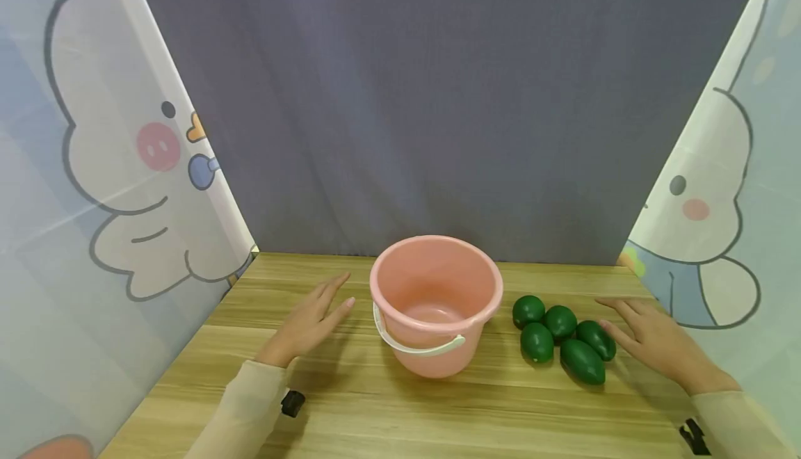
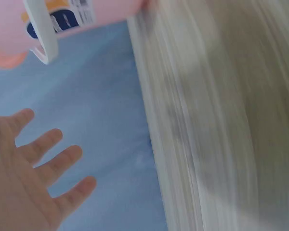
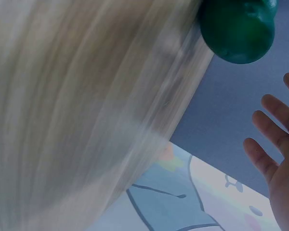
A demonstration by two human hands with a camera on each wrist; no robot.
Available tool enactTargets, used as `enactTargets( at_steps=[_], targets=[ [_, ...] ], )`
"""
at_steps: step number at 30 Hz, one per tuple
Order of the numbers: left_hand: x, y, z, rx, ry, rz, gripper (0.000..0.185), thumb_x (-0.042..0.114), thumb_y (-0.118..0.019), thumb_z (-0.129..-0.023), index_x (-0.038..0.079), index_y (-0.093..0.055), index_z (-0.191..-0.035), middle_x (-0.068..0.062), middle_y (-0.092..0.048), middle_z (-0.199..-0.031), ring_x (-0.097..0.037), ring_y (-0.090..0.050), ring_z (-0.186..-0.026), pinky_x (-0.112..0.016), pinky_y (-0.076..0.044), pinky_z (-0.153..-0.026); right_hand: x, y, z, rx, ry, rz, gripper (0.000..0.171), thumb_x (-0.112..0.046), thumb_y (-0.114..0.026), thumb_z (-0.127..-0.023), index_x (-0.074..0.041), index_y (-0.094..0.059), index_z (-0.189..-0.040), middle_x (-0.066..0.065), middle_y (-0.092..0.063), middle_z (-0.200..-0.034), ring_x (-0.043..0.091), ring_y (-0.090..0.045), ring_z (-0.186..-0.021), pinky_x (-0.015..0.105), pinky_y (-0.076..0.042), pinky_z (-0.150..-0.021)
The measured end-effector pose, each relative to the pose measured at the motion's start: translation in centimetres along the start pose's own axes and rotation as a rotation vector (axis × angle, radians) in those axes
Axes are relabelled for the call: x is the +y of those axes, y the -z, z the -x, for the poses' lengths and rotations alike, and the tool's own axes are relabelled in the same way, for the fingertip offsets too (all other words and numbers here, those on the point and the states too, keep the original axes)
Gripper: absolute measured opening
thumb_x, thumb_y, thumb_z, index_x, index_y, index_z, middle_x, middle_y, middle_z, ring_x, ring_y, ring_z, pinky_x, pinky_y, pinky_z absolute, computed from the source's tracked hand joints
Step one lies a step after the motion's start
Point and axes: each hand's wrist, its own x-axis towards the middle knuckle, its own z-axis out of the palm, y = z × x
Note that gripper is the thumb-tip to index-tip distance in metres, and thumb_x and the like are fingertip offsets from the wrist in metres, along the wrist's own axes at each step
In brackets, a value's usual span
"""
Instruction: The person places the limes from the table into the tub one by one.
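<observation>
A pink plastic bucket (image 1: 436,302) with a white handle (image 1: 418,346) stands in the middle of the wooden table (image 1: 350,403); nothing shows inside it. To its right lie several dark green avocado-like fruits (image 1: 562,339) in a cluster. My left hand (image 1: 311,320) lies flat on the table left of the bucket, fingers straight, holding nothing. My right hand (image 1: 651,337) rests flat just right of the fruits, a fingertip close to the nearest one. The left wrist view shows spread fingers (image 2: 48,166) and the bucket (image 2: 77,21). In the right wrist view are fingers (image 3: 272,139) and a green fruit (image 3: 237,30).
A grey curtain (image 1: 438,97) hangs behind the table. Cartoon-printed panels (image 1: 112,167) close in the left and right sides. The table's front part between my two sleeves is bare wood.
</observation>
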Motion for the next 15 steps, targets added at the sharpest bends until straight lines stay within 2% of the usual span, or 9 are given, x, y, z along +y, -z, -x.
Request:
enactTargets(
  at_steps=[5,8,12,15],
  targets=[
    [0.9,-0.2,-0.4,-0.020,0.026,0.173,0.059,0.046,-0.040,-0.107,0.016,-0.031,-0.158,-0.014,-0.033,-0.158,-0.038,-0.029,-0.144,-0.067,-0.028,-0.114,-0.7,0.2,-0.4,0.001,0.013,0.017,0.043,-0.028,-0.069,-0.095,-0.006,-0.059,-0.132,0.022,-0.064,-0.120,0.044,-0.063,-0.100,0.062,-0.053,-0.078],
    [1.7,-0.2,-0.6,-0.029,0.041,0.263,0.058,0.044,-0.038,-0.108,0.013,-0.031,-0.157,-0.014,-0.034,-0.158,-0.037,-0.033,-0.142,-0.065,-0.030,-0.113,-1.0,0.3,-0.5,-0.002,0.011,0.021,0.044,-0.028,-0.069,-0.095,-0.007,-0.059,-0.132,0.021,-0.064,-0.121,0.045,-0.063,-0.100,0.062,-0.054,-0.077],
    [2.6,0.0,-0.8,-0.039,0.069,0.334,0.059,0.046,-0.035,-0.108,0.012,-0.032,-0.157,-0.013,-0.035,-0.156,-0.035,-0.036,-0.140,-0.062,-0.032,-0.113,-1.1,0.2,-0.7,-0.001,0.015,0.021,0.044,-0.028,-0.070,-0.095,-0.006,-0.059,-0.132,0.021,-0.064,-0.121,0.044,-0.063,-0.100,0.062,-0.054,-0.077],
    [3.0,0.0,-0.9,-0.044,0.088,0.376,0.060,0.049,-0.032,-0.108,0.013,-0.032,-0.156,-0.013,-0.034,-0.158,-0.035,-0.032,-0.143,-0.064,-0.028,-0.115,-1.1,0.1,-0.8,0.004,0.024,0.024,0.044,-0.027,-0.070,-0.094,-0.006,-0.059,-0.132,0.020,-0.064,-0.120,0.043,-0.064,-0.099,0.061,-0.054,-0.077]
  ],
)
